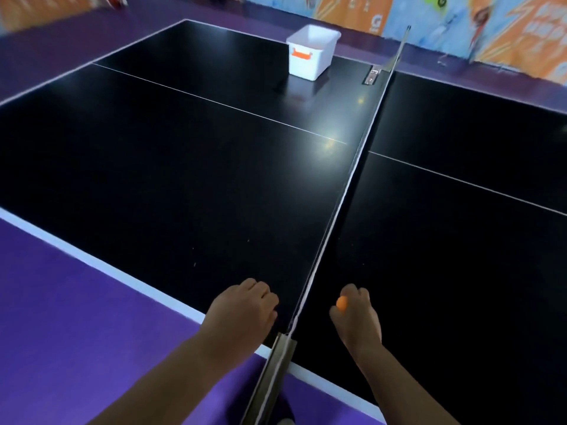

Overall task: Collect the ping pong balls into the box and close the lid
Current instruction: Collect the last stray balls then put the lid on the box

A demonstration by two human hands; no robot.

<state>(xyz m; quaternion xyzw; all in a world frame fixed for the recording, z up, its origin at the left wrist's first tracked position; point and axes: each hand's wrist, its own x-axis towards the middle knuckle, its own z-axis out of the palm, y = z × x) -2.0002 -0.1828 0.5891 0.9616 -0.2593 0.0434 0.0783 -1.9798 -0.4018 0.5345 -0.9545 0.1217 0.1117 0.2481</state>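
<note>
A white box (311, 53) with an orange handle stands open at the far edge of the black ping pong table (184, 167), left of the net. No lid shows. My right hand (357, 314) is closed around an orange ping pong ball (341, 303) just right of the net, near the table's front edge. My left hand (242, 308) hovers over the table just left of the net with its fingers curled; I cannot see whether anything is inside it.
The net (346, 185) runs from the near clamp post (277, 360) away to the far post (399, 53) and splits the table. Purple floor (76, 317) surrounds the table. Colourful banners (460, 23) line the far wall.
</note>
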